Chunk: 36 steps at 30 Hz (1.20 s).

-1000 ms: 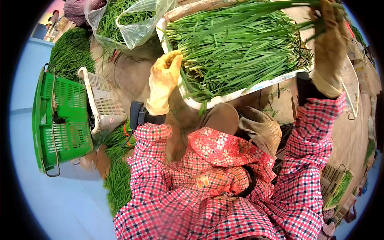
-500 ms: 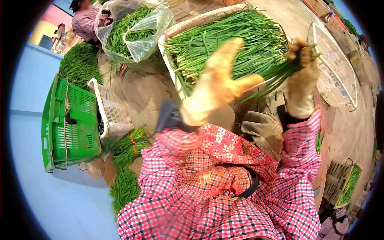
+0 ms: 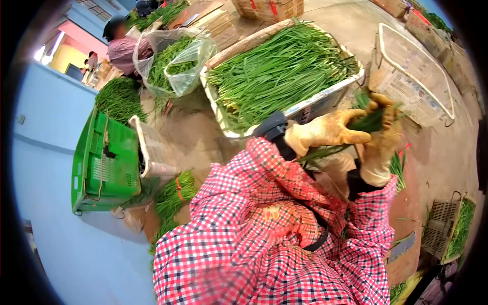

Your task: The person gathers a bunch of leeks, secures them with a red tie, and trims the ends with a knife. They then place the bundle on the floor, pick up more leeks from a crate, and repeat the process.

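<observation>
My right hand (image 3: 381, 140), in a soiled yellowish glove, is wrapped round a small bunch of garlic chives (image 3: 370, 122). My left hand (image 3: 333, 129), gloved alike, meets the bunch from the left, its thumb and fingers curved about the green leaves. Loose leaf ends trail below the left hand toward my lap. Just beyond my hands stands a white crate (image 3: 300, 109) heaped with long garlic chives (image 3: 279, 71). The fingertips of both hands are partly hidden among the leaves.
A green basket (image 3: 109, 157) and a white basket (image 3: 152, 147) stand at left, near a tied chive bundle (image 3: 179, 188). A clear bag (image 3: 173, 66) of greens lies near another person (image 3: 127, 51). At right are a white crate (image 3: 406, 86) and a smaller basket (image 3: 442, 229).
My left hand has swung from above the crate down and right to the bunch. My right hand, still holding the chives, is lower. The view has shifted.
</observation>
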Motion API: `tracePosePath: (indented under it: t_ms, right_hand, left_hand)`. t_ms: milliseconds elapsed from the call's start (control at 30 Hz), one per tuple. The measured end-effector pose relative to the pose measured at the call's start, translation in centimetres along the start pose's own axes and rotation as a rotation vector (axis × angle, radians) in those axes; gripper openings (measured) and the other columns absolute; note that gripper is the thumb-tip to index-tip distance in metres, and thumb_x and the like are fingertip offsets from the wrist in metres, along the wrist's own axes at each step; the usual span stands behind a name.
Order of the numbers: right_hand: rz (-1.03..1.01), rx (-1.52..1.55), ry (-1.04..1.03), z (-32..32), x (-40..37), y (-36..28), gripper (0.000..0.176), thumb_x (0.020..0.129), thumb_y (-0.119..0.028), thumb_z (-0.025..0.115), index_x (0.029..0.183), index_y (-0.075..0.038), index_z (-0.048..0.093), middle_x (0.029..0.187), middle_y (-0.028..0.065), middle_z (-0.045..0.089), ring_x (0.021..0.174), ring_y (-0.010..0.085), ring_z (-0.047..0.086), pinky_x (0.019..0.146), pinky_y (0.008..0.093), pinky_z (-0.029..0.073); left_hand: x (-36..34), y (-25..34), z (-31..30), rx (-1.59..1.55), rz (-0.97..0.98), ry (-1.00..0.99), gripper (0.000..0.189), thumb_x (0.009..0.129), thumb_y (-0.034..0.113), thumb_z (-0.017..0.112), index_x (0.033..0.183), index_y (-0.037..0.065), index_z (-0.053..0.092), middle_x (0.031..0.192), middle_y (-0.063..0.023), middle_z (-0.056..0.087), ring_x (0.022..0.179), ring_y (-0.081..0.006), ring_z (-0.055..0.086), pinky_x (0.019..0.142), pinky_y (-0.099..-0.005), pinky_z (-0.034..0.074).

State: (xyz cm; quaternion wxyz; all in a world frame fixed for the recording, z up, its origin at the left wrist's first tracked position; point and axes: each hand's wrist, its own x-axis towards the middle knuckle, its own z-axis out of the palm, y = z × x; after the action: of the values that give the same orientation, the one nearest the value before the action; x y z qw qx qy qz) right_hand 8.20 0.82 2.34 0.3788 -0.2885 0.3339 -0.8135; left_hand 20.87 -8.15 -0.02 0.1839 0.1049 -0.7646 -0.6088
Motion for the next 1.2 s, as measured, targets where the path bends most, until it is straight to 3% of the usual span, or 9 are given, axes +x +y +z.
tracePosePath:
  t_ms: [67,233,467,533,767,867,933,1100,1200]
  right_hand:
    - [-0.154,-0.163,0.105,-1.9,0.5,-1.0,0.033,0.104,-0.029,0.049,0.111,0.0,0.061,0.099,0.0089,0.064,0.082,0.0141,0.058,0.073,0.026,0.05]
    - [-0.247,-0.341,-0.011,-4.8,5.8,-3.1,0.032,0.103,-0.026,0.05,0.114,0.002,0.063,0.103,0.0098,0.065,0.078,0.0096,0.053,0.065,0.0212,0.042]
    - [-0.185,-0.94,-0.251,2.9,15.0,3.8,0.021,0.098,-0.02,0.059,0.108,-0.004,0.068,0.09,-0.0003,0.067,0.067,0.0037,0.045,0.058,0.0187,0.034]
    - [-0.14,-0.929,-0.4,6.7,16.7,8.6,0.019,0.093,-0.013,0.066,0.107,-0.001,0.067,0.087,-0.0012,0.065,0.074,0.0047,0.051,0.065,0.0199,0.041]
    - [-0.28,-1.634,-0.979,18.4,20.4,25.0,0.031,0.101,-0.028,0.049,0.119,-0.008,0.064,0.111,0.0159,0.069,0.098,0.0323,0.067,0.088,0.0404,0.054]
    - [-0.214,-1.626,-1.179,20.5,21.3,33.1,0.037,0.099,-0.031,0.051,0.128,-0.009,0.059,0.118,0.018,0.065,0.11,0.0349,0.062,0.094,0.0409,0.05]
    - [-0.365,-1.498,-1.291,20.5,21.8,38.0,0.038,0.098,-0.03,0.054,0.13,-0.009,0.057,0.116,0.0189,0.065,0.11,0.036,0.061,0.094,0.0419,0.049]
    - [-0.449,-1.368,-1.385,18.8,21.5,44.4,0.037,0.096,-0.028,0.056,0.127,-0.009,0.059,0.104,0.0184,0.068,0.101,0.0363,0.063,0.087,0.0442,0.051]
    - [-0.742,-1.618,-1.339,18.8,21.3,45.4,0.034,0.094,-0.029,0.058,0.122,-0.011,0.061,0.096,0.0134,0.07,0.093,0.0334,0.066,0.079,0.045,0.051]
  left_hand:
    - [-1.1,0.5,-0.4,-0.009,-0.052,0.034,0.07,0.088,0.04,0.071,0.136,-0.006,0.049,0.127,-0.0205,0.061,0.117,-0.0243,0.057,0.1,-0.034,0.044]
    - [-4.9,-1.2,-8.3,-0.173,-0.115,0.311,0.036,0.095,0.019,0.065,0.124,-0.002,0.061,0.11,-0.0095,0.07,0.1,-0.013,0.064,0.089,-0.0245,0.051]
    - [-15.0,-8.9,-22.4,0.494,-0.359,0.972,0.033,0.093,0.025,0.063,0.116,0.003,0.067,0.104,-0.0131,0.072,0.091,-0.0221,0.069,0.08,-0.0298,0.054]
    - [-16.6,-9.6,-26.0,0.819,-0.299,1.038,0.029,0.091,0.022,0.064,0.113,0.003,0.069,0.105,-0.0123,0.072,0.094,-0.025,0.069,0.084,-0.0303,0.054]
    - [-14.9,-16.8,-26.4,1.355,0.01,0.913,0.024,0.086,0.02,0.07,0.107,0.007,0.07,0.105,-0.0123,0.071,0.104,-0.0282,0.066,0.089,-0.037,0.052]
    - [-14.9,-18.7,-24.5,1.192,-0.347,0.526,0.014,0.079,0.008,0.064,0.091,0.003,0.066,0.087,-0.013,0.067,0.083,-0.0313,0.064,0.073,-0.0388,0.053]
    - [-14.6,-17.5,-22.8,1.257,-0.352,0.652,0.013,0.076,0.005,0.061,0.088,0.002,0.064,0.081,-0.0121,0.065,0.076,-0.0308,0.062,0.068,-0.0366,0.052]
    - [-14.2,-18.4,-21.3,1.3,-0.561,0.572,0.042,0.075,0.009,0.062,0.117,0.004,0.064,0.104,-0.0072,0.068,0.103,-0.0277,0.063,0.085,-0.0398,0.05]
    - [-14.2,-19.4,-21.4,1.253,-0.581,0.551,0.038,0.074,0.011,0.063,0.111,0.006,0.063,0.099,-0.0055,0.065,0.098,-0.0256,0.062,0.082,-0.0388,0.048]
